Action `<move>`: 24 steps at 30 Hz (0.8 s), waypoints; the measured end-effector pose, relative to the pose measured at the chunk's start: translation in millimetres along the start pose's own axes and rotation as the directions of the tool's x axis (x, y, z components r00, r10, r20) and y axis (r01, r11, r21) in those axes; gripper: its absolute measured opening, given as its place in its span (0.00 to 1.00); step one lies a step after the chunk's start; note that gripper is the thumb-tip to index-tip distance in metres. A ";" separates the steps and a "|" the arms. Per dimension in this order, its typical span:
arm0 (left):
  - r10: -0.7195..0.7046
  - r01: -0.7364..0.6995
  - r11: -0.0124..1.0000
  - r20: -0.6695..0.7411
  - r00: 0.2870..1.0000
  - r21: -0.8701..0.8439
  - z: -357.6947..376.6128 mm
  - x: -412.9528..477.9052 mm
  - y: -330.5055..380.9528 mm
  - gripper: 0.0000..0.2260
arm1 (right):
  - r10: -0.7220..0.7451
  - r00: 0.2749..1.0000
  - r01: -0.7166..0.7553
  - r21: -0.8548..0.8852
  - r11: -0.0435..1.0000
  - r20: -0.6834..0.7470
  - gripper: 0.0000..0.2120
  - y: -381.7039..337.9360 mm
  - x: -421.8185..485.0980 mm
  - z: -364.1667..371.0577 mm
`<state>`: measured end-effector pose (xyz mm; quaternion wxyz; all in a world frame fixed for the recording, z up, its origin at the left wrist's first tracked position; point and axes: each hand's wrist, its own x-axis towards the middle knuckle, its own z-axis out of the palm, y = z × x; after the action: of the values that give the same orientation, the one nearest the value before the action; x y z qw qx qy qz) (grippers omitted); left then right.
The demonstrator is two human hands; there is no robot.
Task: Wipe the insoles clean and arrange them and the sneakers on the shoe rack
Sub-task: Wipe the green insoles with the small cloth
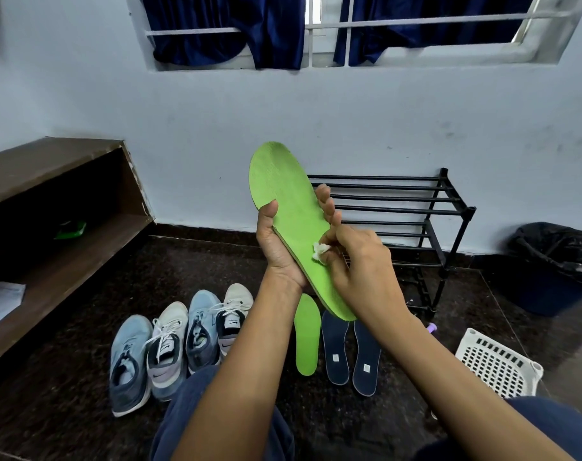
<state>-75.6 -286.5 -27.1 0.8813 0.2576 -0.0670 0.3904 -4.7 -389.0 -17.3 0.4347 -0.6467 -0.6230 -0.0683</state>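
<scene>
One long green foam insole point(284, 184) sits gripped in my left hand point(278, 249); my right hand point(363, 266) pinches a small white wipe point(319, 251). I'd stroke firmly heel-to-toe.

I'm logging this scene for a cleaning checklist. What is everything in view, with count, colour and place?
held insole: one, green, raised mid-frame
floor insole: one, green, floor, centre
navy insoles: two, dark navy, floor, right of it
sneakers: four, blue and pale grey, floor, left
shoe rack: one, black, against wall
wad: one, white, on held insole
basket: one, white, floor, right
bin: one, dark, far right
shelf: one, brown, left
curtains: two, dark blue, top of frame
left hand: one, grips held insole
right hand: one, pinches wad
</scene>
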 end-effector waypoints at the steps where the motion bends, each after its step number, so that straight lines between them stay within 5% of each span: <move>1: 0.001 -0.001 1.000 -0.003 1.000 -0.001 -0.2 0.0 0.5 0.33 | 0.000 1.000 0.001 -0.023 1.000 0.031 0.05 -1.0 -0.3 -0.7; 4: -0.007 0.007 1.000 -0.014 1.000 -0.005 -0.9 -0.1 1.1 0.34 | -0.001 0.995 0.008 -0.070 0.998 0.096 0.06 -4.5 -2.5 -2.4; 9: -0.008 0.008 0.999 -0.010 1.000 -0.041 -3.5 0.0 4.8 0.34 | 0.032 0.990 -0.058 0.191 0.980 0.139 0.06 -9.6 -3.3 -6.2; 21: -0.134 0.139 0.984 -0.051 0.990 0.111 2.7 -0.8 -18.2 0.30 | 0.004 0.985 0.017 0.123 0.992 -0.170 0.06 5.6 -1.7 6.2; 24: -0.160 0.163 0.983 -0.036 0.986 0.083 1.5 -1.1 -14.9 0.32 | 0.031 0.988 -0.007 0.156 0.988 -0.151 0.06 -0.3 -5.9 8.7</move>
<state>-65.5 -296.4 -32.1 0.8990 0.2941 -0.0160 0.3240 -10.2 -387.8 -26.3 0.5306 -0.6098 -0.5851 -0.0648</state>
